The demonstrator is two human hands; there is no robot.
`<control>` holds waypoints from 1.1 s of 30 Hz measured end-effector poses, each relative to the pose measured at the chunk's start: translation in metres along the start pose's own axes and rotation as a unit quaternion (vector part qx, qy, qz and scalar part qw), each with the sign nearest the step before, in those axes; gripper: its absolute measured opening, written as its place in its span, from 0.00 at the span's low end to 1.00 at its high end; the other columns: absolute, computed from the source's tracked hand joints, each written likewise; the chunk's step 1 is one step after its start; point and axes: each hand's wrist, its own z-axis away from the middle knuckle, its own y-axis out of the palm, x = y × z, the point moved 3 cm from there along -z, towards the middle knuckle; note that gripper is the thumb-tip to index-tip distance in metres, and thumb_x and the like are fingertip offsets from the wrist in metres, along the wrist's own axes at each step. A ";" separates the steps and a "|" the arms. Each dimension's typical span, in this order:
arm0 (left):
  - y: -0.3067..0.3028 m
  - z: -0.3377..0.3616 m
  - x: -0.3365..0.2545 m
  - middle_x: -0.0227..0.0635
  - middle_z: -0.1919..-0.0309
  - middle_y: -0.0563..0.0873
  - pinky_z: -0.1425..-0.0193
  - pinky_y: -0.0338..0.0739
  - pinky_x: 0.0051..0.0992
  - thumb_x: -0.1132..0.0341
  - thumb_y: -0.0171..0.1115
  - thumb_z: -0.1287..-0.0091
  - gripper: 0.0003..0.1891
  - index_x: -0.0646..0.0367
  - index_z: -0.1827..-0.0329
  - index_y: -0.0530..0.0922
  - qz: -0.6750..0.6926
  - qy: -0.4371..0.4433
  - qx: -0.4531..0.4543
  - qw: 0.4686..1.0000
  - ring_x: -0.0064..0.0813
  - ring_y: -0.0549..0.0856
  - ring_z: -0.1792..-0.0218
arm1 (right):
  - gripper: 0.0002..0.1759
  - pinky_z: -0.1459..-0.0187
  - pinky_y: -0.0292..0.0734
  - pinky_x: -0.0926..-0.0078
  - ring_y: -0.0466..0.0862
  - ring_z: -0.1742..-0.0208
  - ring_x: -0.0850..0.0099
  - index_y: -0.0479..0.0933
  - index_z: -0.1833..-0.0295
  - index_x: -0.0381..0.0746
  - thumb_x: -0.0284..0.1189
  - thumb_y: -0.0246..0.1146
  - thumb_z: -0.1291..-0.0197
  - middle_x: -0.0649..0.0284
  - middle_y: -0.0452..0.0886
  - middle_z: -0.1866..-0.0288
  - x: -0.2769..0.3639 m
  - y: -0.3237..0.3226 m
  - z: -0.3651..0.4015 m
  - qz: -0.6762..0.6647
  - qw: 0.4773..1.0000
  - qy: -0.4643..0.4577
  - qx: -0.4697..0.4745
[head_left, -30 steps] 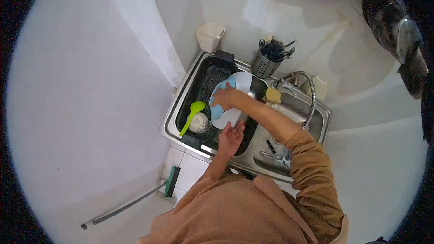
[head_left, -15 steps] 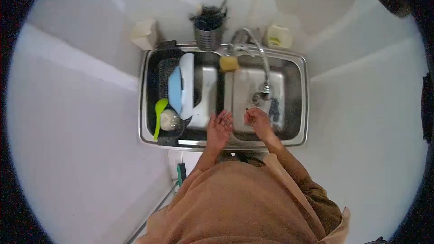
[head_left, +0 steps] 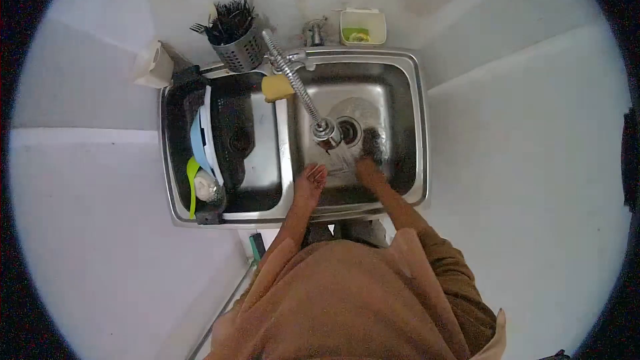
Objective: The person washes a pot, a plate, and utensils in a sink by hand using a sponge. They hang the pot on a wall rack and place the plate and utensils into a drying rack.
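Note:
My left hand [head_left: 311, 185] is over the near left part of the right sink basin [head_left: 400, 93], palm up, with the fingers a little bent and no object visible in it. To its right, my right hand [head_left: 371, 175] reaches down into the same basin; its fingers are smeared and dark, so their shape is hard to read. Just beyond both hands hangs the spray head [head_left: 326, 135] of a coiled metal tap [head_left: 293, 80]. Pale streaks like running water show below it. The drain [head_left: 348, 132] lies right of the spray head.
A yellow sponge [head_left: 277, 88] rests at the far end of the divider [head_left: 285, 153]. In the left basin, a dish rack holds a blue dish [head_left: 197, 135], a white one [head_left: 211, 137] and a green spoon [head_left: 193, 183]. Behind stand a cutlery holder [head_left: 241, 51] and a white tub [head_left: 371, 23].
My view has turned, so the sink sits further left in it. My left hand has gone from the divider into the right basin. My right hand, closed earlier, is now blurred.

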 end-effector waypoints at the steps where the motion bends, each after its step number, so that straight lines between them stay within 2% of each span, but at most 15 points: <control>1: 0.003 0.006 0.001 0.38 0.54 0.78 0.57 0.76 0.25 0.59 0.52 0.36 0.17 0.58 0.49 0.69 0.019 -0.016 -0.039 0.999 0.31 0.79 0.57 | 0.15 0.54 0.71 0.60 0.76 0.53 0.53 0.74 0.57 0.34 0.33 0.52 0.47 0.49 0.75 0.56 -0.005 0.026 0.000 0.047 0.997 -0.027 -0.048; 5: -0.032 -0.011 0.025 0.37 0.57 0.80 0.54 0.74 0.24 0.60 0.50 0.34 0.18 0.56 0.44 0.69 -0.086 0.021 -0.001 0.996 0.29 0.78 0.56 | 0.19 0.50 0.69 0.58 0.74 0.50 0.52 0.72 0.50 0.36 0.33 0.52 0.46 0.51 0.73 0.50 -0.013 0.073 -0.009 0.148 0.908 -0.110 -0.376; 7: -0.030 0.000 0.031 0.38 0.56 0.79 0.53 0.73 0.24 0.60 0.50 0.35 0.17 0.56 0.45 0.69 -0.042 0.020 -0.007 0.999 0.29 0.77 0.55 | 0.23 0.43 0.65 0.60 0.70 0.46 0.50 0.67 0.42 0.39 0.36 0.51 0.43 0.52 0.70 0.45 -0.015 0.083 -0.027 0.155 0.984 -0.079 -0.044; 12: -0.015 -0.011 0.043 0.44 0.50 0.75 0.46 0.70 0.32 0.60 0.50 0.35 0.18 0.57 0.44 0.68 -0.099 -0.021 -0.131 0.986 0.32 0.75 0.51 | 0.24 0.48 0.67 0.56 0.72 0.47 0.52 0.67 0.44 0.36 0.40 0.50 0.41 0.48 0.71 0.46 -0.026 0.112 -0.034 -0.051 0.996 0.056 -0.046; 13: -0.024 -0.023 0.045 0.46 0.48 0.73 0.43 0.67 0.35 0.61 0.49 0.35 0.19 0.59 0.43 0.67 -0.370 0.129 -0.099 0.915 0.36 0.74 0.49 | 0.24 0.49 0.68 0.56 0.73 0.48 0.52 0.67 0.45 0.35 0.41 0.50 0.41 0.47 0.71 0.46 -0.028 0.115 -0.032 -0.103 0.989 0.093 -0.047; 14: -0.021 -0.027 0.050 0.48 0.46 0.71 0.41 0.65 0.39 0.61 0.49 0.35 0.20 0.60 0.42 0.66 -0.602 0.265 -0.056 0.751 0.40 0.72 0.46 | 0.24 0.49 0.68 0.56 0.73 0.48 0.52 0.67 0.45 0.35 0.41 0.50 0.41 0.47 0.71 0.46 -0.029 0.104 -0.035 -0.101 0.989 0.092 -0.046; 15: -0.007 -0.018 0.048 0.48 0.46 0.71 0.41 0.65 0.39 0.61 0.49 0.35 0.20 0.60 0.42 0.66 -0.600 0.264 -0.054 0.753 0.40 0.72 0.46 | 0.23 0.51 0.69 0.55 0.75 0.50 0.53 0.67 0.46 0.34 0.39 0.51 0.42 0.46 0.73 0.49 -0.023 0.089 -0.038 -0.056 0.995 -0.020 0.078; 17: 0.048 -0.003 0.035 0.52 0.44 0.69 0.36 0.59 0.42 0.63 0.51 0.39 0.22 0.65 0.43 0.66 -0.878 0.175 -0.020 0.445 0.49 0.68 0.42 | 0.22 0.54 0.71 0.54 0.77 0.53 0.53 0.68 0.47 0.34 0.38 0.51 0.43 0.44 0.75 0.53 -0.009 0.054 -0.038 -0.005 0.973 -0.126 0.192; 18: 0.045 -0.009 0.040 0.52 0.44 0.69 0.36 0.59 0.42 0.63 0.51 0.39 0.22 0.65 0.43 0.66 -0.877 0.185 -0.016 0.443 0.49 0.68 0.42 | 0.20 0.56 0.72 0.55 0.78 0.56 0.53 0.70 0.51 0.34 0.37 0.51 0.44 0.45 0.77 0.57 0.001 0.036 -0.041 0.024 0.966 -0.131 0.222; 20: 0.027 -0.023 0.063 0.53 0.44 0.69 0.38 0.61 0.42 0.64 0.55 0.45 0.25 0.67 0.45 0.68 -0.871 0.416 0.036 0.259 0.52 0.70 0.44 | 0.18 0.58 0.73 0.56 0.79 0.60 0.52 0.73 0.55 0.34 0.35 0.51 0.45 0.47 0.79 0.60 0.020 -0.010 -0.039 0.054 0.958 -0.133 0.247; 21: 0.017 -0.036 0.071 0.53 0.44 0.69 0.38 0.61 0.42 0.64 0.55 0.45 0.25 0.67 0.45 0.68 -0.870 0.419 0.038 0.257 0.52 0.70 0.44 | 0.16 0.60 0.74 0.57 0.80 0.62 0.54 0.75 0.60 0.34 0.36 0.53 0.46 0.50 0.80 0.64 0.033 -0.045 -0.034 0.000 0.965 -0.157 0.210; 23: -0.003 -0.059 0.076 0.53 0.52 0.74 0.45 0.67 0.44 0.63 0.54 0.45 0.20 0.66 0.52 0.73 -0.859 0.299 -0.058 0.411 0.52 0.75 0.52 | 0.15 0.62 0.75 0.59 0.81 0.64 0.56 0.77 0.65 0.34 0.36 0.54 0.48 0.53 0.81 0.67 0.045 -0.110 -0.026 -0.052 0.968 -0.180 0.169; 26: 0.001 -0.062 0.062 0.51 0.61 0.78 0.54 0.71 0.45 0.63 0.52 0.43 0.15 0.64 0.59 0.77 -0.890 0.195 0.138 0.389 0.51 0.77 0.59 | 0.15 0.65 0.76 0.61 0.82 0.65 0.60 0.78 0.70 0.33 0.36 0.57 0.52 0.53 0.81 0.70 0.044 -0.170 -0.021 -0.034 0.954 -0.147 0.259; 31: -0.013 -0.082 0.072 0.50 0.70 0.80 0.58 0.72 0.44 0.56 0.55 0.43 0.17 0.63 0.64 0.78 -0.883 0.266 0.214 0.322 0.49 0.79 0.63 | 0.20 0.66 0.76 0.63 0.82 0.65 0.61 0.78 0.64 0.33 0.40 0.60 0.55 0.52 0.80 0.69 0.038 -0.188 -0.024 -0.156 0.942 0.045 0.295; 33: 0.012 -0.067 0.063 0.50 0.71 0.80 0.57 0.73 0.44 0.52 0.57 0.44 0.20 0.63 0.63 0.78 -0.886 0.263 0.218 0.313 0.49 0.79 0.63 | 0.19 0.65 0.77 0.64 0.82 0.64 0.63 0.79 0.64 0.34 0.39 0.61 0.55 0.53 0.80 0.68 0.032 -0.158 -0.040 -0.150 0.966 0.009 0.211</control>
